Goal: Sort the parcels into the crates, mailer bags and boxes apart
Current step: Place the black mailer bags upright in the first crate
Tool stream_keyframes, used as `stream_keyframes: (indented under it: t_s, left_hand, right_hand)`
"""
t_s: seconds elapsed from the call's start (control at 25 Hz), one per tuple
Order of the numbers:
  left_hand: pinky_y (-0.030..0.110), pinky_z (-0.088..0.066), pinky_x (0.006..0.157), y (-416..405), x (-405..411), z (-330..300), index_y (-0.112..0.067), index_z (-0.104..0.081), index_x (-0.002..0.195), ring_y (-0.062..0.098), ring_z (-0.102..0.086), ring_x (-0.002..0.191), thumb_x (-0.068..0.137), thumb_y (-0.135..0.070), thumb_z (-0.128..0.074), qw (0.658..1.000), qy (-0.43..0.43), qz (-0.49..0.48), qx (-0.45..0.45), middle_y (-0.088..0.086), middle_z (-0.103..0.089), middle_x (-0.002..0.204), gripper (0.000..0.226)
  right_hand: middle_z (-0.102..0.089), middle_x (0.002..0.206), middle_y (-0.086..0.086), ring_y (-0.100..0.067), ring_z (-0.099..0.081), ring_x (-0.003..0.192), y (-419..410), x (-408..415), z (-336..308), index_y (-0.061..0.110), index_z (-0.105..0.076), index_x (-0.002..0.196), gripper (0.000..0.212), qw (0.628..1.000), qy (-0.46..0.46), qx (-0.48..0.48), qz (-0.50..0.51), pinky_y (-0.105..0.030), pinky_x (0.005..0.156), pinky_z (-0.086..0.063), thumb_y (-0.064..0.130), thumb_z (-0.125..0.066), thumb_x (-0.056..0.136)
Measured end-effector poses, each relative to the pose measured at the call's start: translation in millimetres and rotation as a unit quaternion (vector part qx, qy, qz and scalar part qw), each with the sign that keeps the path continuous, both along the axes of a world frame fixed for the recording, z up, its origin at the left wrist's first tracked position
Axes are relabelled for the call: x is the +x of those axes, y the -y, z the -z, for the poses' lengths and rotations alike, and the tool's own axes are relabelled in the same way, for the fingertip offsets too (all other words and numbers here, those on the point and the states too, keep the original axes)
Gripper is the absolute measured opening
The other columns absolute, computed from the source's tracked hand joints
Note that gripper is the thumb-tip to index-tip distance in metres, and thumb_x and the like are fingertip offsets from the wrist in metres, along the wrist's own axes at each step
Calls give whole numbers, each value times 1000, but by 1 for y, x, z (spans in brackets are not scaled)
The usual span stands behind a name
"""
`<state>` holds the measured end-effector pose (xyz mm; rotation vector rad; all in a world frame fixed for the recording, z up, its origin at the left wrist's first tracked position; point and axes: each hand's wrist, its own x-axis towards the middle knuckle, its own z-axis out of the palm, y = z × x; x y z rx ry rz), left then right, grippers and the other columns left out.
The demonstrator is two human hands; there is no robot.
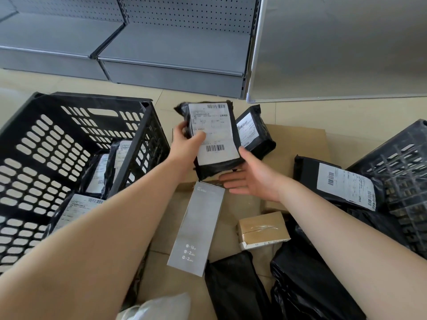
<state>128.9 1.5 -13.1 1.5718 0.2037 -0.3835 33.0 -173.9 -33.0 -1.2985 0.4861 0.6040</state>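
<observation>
Grey box point(197, 229) and brown box point(263, 229) beneath the held mailer bag point(212, 137).

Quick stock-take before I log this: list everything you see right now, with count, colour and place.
Held mailer bag: 1, black with white label, between both hands.
Loose mailer bags: at least 4, black, on the cardboard at centre and right.
Left crate: 1, black, holding at least 3 labelled black bags.
Right crate: 1, black, right edge.
Grey box: 1, on the cardboard, centre.
Brown box: 1, taped, right of the grey box.
Flat cardboard: brown, on the floor.
Shelving: grey, behind.
Left hand: grips the held bag.
Right hand: open, under its lower edge.
</observation>
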Motion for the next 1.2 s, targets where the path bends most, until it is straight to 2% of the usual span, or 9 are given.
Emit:
stream_keyframes:
  t_s: [0.08,0.2,0.36,0.6,0.72,0.88,1.04,1.12,1.2]
  left_hand:
    - [25,-59,67,-8,11,-31,-22,-39,136,9,-72,86,93,-13,-57,999,39,9,-15,-1,-65,118,48]
    - [36,-60,78,-37,21,-69,-24,-47,131,17,-72,96,94,-19,-54,997,77,22,-3,1,-68,116,38]
    - [45,-59,81,-106,28,-87,-25,-58,117,25,-72,98,93,-23,-49,999,43,-13,17,5,-72,111,26]
    - [33,-56,71,-224,34,-90,-29,-66,108,14,-74,83,79,-30,-56,998,16,-55,-16,-3,-77,93,31]
    - [28,-59,63,-269,36,-81,-28,-75,98,12,-74,77,49,-36,-68,998,10,-55,6,-4,-77,88,50]
    - [38,-53,75,-320,52,-40,-23,-58,127,20,-72,89,87,-35,-50,983,-61,-152,84,6,-73,109,42]
    - [33,-55,67,-330,52,-5,-23,-57,122,19,-68,86,97,-31,-53,968,-115,-167,149,3,-68,91,26]
    - [26,-56,49,-330,52,6,-24,-54,123,15,-63,76,99,-29,-53,963,-129,-164,172,3,-65,89,25]
    - [26,-56,47,-334,56,20,-23,-56,129,17,-65,77,97,-27,-55,964,-127,-163,170,7,-69,97,32]
  right_hand:
    - [-73,119,-16,-32,-68,112,-5,7,-10,13,-62,127,78,999,21,12,24,-45,99,-53,76,-32,93]
    - [-74,111,-20,-34,-68,101,-22,15,-27,8,-64,114,71,997,51,16,48,-49,101,-51,69,-30,99]
    - [-74,96,-14,-26,-67,81,-62,17,-30,11,-61,107,57,997,71,-35,11,-38,82,-55,59,-31,104]
    - [-69,107,-8,-19,-62,87,-139,24,-33,27,-54,104,27,990,98,-96,-36,-41,90,-57,52,-43,104]
    - [-61,122,-3,-19,-62,104,-177,34,-40,26,-48,129,50,981,132,-138,-23,-46,99,-54,64,-45,97]
    - [-44,151,1,-21,-44,137,-218,39,-45,27,-17,158,87,970,171,-161,-62,-35,109,-36,71,-51,91]
    - [-40,155,2,-18,-59,117,-248,41,-30,33,6,159,91,960,178,-200,-76,-30,87,-49,42,-60,96]
    - [-42,152,1,-20,-66,103,-257,39,-19,37,4,158,85,949,186,-243,-71,-41,82,-59,38,-54,96]
    - [-43,154,3,-21,-64,109,-265,36,-10,34,-8,157,77,942,200,-263,-62,-46,87,-58,44,-49,92]
